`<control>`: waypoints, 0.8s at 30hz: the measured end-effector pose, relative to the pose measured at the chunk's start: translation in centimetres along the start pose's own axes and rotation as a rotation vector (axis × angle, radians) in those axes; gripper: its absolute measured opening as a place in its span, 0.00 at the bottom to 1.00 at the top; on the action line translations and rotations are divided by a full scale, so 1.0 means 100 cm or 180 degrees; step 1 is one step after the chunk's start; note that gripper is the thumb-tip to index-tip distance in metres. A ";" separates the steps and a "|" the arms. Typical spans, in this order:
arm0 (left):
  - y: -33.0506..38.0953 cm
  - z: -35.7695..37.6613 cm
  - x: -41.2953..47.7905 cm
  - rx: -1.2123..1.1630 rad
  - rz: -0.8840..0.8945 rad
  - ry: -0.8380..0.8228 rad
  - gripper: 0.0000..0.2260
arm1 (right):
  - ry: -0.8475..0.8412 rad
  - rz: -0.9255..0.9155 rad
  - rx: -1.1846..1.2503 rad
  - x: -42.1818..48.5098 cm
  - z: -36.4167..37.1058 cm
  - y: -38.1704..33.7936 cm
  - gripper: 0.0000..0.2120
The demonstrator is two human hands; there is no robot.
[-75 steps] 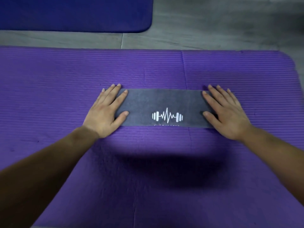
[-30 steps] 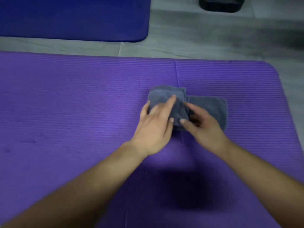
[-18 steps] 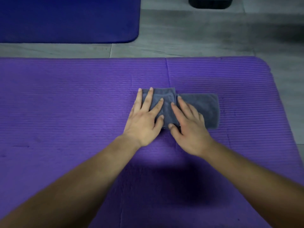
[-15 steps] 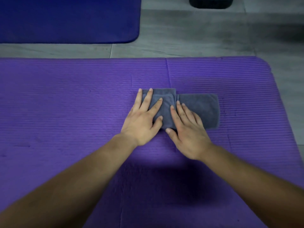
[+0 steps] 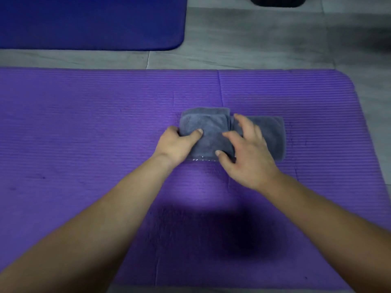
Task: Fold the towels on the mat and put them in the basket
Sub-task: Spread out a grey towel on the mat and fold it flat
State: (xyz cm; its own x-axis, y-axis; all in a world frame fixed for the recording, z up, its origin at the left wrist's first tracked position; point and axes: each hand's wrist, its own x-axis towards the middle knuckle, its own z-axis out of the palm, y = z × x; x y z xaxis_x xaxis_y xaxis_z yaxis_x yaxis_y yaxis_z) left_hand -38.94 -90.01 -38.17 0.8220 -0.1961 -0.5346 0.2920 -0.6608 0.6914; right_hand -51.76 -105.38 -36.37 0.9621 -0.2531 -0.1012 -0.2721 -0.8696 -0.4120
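Note:
A grey towel (image 5: 211,132), partly folded, lies on the purple mat (image 5: 84,134) right of centre. Its left part is doubled over and a single layer sticks out to the right. My left hand (image 5: 176,144) grips the towel's left edge, thumb on top and fingers curled under it. My right hand (image 5: 245,151) hovers over the towel's middle with fingers spread and loosely bent; its thumb tip is at the near edge. A black object (image 5: 277,1), perhaps the basket, shows at the top edge, mostly cut off.
A dark blue mat (image 5: 88,22) lies on the grey tiled floor (image 5: 254,39) at the far left. The purple mat's right edge curves down near the frame's right side. My shadow falls on the mat between my forearms.
Both hands lay flat on the folded towel half a second ago. Now my left hand has curled around the towel's left edge, and my right hand has lifted with fingers spread.

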 end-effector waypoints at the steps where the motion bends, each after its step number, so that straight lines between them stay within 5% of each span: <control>1: 0.000 -0.001 -0.001 -0.0036 0.0030 -0.0022 0.21 | 0.0094 -0.0087 -0.0024 0.001 -0.001 -0.002 0.28; 8: 0.000 -0.017 -0.019 -0.0471 0.0172 0.0132 0.21 | -0.0333 0.0377 0.1013 -0.002 0.013 -0.031 0.31; 13: 0.016 -0.046 -0.049 -0.0444 0.0804 0.0511 0.13 | -0.0436 0.0975 0.3173 0.003 0.019 -0.062 0.23; 16: 0.023 -0.042 -0.067 -0.0397 0.1240 0.0382 0.11 | -0.0408 0.1207 0.3833 0.010 0.005 -0.057 0.31; 20: 0.030 -0.015 -0.073 0.0044 0.1892 -0.0128 0.23 | -0.0450 0.1328 0.4234 0.007 -0.021 -0.030 0.20; 24: 0.039 0.008 -0.059 0.1470 0.2368 -0.0022 0.23 | 0.0381 0.1690 0.4028 -0.006 -0.020 0.001 0.12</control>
State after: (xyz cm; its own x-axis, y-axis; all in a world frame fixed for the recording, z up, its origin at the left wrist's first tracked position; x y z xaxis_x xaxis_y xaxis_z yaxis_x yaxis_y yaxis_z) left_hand -43.08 -92.01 -32.76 0.7170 -0.6965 -0.0269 -0.5474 -0.5867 0.5968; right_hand -52.41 -106.19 -34.59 0.7237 -0.5210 -0.4526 -0.3406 0.3007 -0.8908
